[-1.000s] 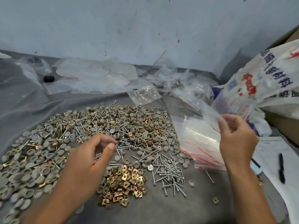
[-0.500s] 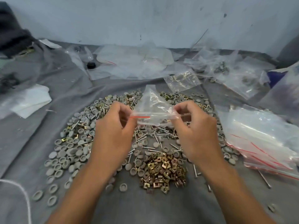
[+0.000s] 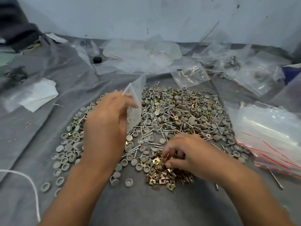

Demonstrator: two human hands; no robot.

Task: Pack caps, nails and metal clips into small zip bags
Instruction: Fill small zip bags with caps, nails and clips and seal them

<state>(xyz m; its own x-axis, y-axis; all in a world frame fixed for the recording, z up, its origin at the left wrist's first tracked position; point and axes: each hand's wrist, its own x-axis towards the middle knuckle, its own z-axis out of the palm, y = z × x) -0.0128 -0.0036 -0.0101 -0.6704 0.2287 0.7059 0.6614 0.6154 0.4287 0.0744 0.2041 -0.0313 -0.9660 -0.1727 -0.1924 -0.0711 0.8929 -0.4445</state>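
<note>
Brass clips (image 3: pixel 164 172) under my right hand (image 3: pixel 187 158), fingers pinching some; my left hand (image 3: pixel 105 126) grips a bag (image 3: pixel 136 101) upright.

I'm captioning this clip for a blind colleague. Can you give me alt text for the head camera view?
A person's left hand holds up a small clear zip bag while the right hand picks at a heap of brass metal clips. Behind them, grey caps and nails lie mixed on a grey cloth, with more plastic bags at the right.
</note>
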